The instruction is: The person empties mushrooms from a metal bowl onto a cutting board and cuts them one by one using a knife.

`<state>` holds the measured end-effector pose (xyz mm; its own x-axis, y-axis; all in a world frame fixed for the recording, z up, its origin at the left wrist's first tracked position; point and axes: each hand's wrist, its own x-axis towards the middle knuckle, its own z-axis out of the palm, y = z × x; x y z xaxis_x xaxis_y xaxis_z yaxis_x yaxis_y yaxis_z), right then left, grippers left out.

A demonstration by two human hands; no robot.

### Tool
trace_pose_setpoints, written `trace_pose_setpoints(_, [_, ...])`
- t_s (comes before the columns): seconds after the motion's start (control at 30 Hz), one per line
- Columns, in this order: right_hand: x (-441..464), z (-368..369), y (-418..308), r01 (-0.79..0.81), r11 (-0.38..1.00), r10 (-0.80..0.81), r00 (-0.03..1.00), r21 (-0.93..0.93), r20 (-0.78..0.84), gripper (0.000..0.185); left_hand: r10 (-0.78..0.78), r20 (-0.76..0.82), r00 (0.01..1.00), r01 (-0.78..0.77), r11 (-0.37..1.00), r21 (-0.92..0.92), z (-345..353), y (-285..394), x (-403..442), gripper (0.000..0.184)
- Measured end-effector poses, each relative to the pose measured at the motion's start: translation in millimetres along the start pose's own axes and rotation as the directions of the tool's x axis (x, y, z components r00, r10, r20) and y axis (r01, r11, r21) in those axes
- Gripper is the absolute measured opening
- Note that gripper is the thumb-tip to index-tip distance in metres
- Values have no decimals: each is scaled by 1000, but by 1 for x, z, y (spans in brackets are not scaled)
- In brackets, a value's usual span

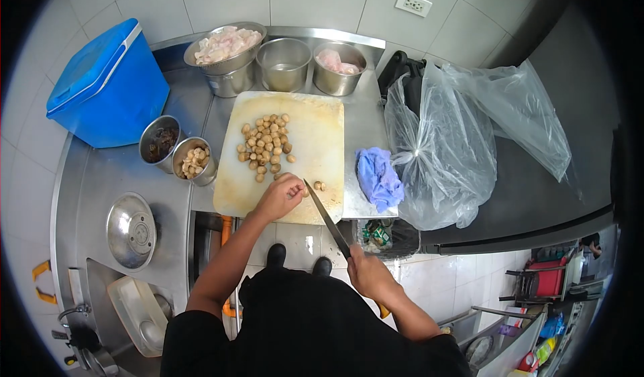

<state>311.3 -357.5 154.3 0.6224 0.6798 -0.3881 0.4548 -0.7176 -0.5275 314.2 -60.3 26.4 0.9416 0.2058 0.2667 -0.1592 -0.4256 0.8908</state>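
My right hand [370, 274] is wrapped round the handle of a long knife [328, 221], whose blade points up and left over the front of the cutting board [231, 176]. My left hand [282, 196] is closed, its fingers curled together near the blade's tip; whatever they hold, if anything, is hidden. Small round brown mushrooms [267, 142] lie in a pile on the board, beyond my left hand. A few pieces [319, 186] lie right of the knife tip. A metal cup of pale pieces [195, 162] stands left of the board.
Metal pots [284, 65] line the wall, two with pale meat. A blue cooler [111, 88] and a cup of dark pieces [161, 143] stand left. A purple cloth [380, 179] and plastic bags [443, 149] lie right. A colander [131, 231] sits near the sink.
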Motion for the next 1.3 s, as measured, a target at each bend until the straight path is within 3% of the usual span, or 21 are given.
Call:
trace_pose_setpoints(0.43, [20, 8, -6, 36, 999, -36, 999, -25, 5, 15, -4, -13, 1000, 4, 1000, 19, 1, 3, 3, 8])
trace_pose_setpoints(0.73, [7, 3, -2, -45, 994, 57, 991, -99, 117, 19, -29, -30, 999, 28, 999, -19, 3, 0, 2, 8])
trace_pose_setpoints(0.97, [-3, -10, 8, -54, 996, 53, 998, 76, 20, 19, -124, -50, 991, 125, 992, 13, -14, 5, 18, 9])
trace_pose_setpoints(1.03, [-3, -10, 8, -54, 993, 55, 998, 108, -7, 20, 158, -104, 982, -105, 913, 395, -25, 6, 39, 14])
trace_pose_setpoints(1.07, [-2, -10, 7, -4, 991, 2, 1000, 136, 8, 20, 158, -102, 982, -106, 913, 395, -30, 6, 49, 14])
trace_pose_setpoints(1.1, [-2, -10, 6, 46, 985, -50, 998, 164, 23, 20, 119, 3, 993, -107, 879, 465, -35, 4, 57, 17])
trace_pose_setpoints(1.13, [-1, -8, 5, 45, 985, -50, 999, 165, 22, 20, 72, 105, 992, -117, 839, 532, -39, 1, 65, 19])
trace_pose_setpoints(1.17, [0, -7, 3, 41, 990, -52, 996, 138, 77, 20, 74, 106, 992, -120, 838, 532, -42, -2, 72, 19])
trace_pose_setpoints(1.23, [1, -1, 5, 47, 993, -62, 987, 109, 145, 20, 3, 322, 947, -227, 715, 661, -42, -14, 85, 28])
trace_pose_setpoints(1.3, [3, 2, 7, 37, 994, -53, 987, 105, 152, 20, -42, 324, 945, -207, 691, 693, -37, -19, 88, 25])
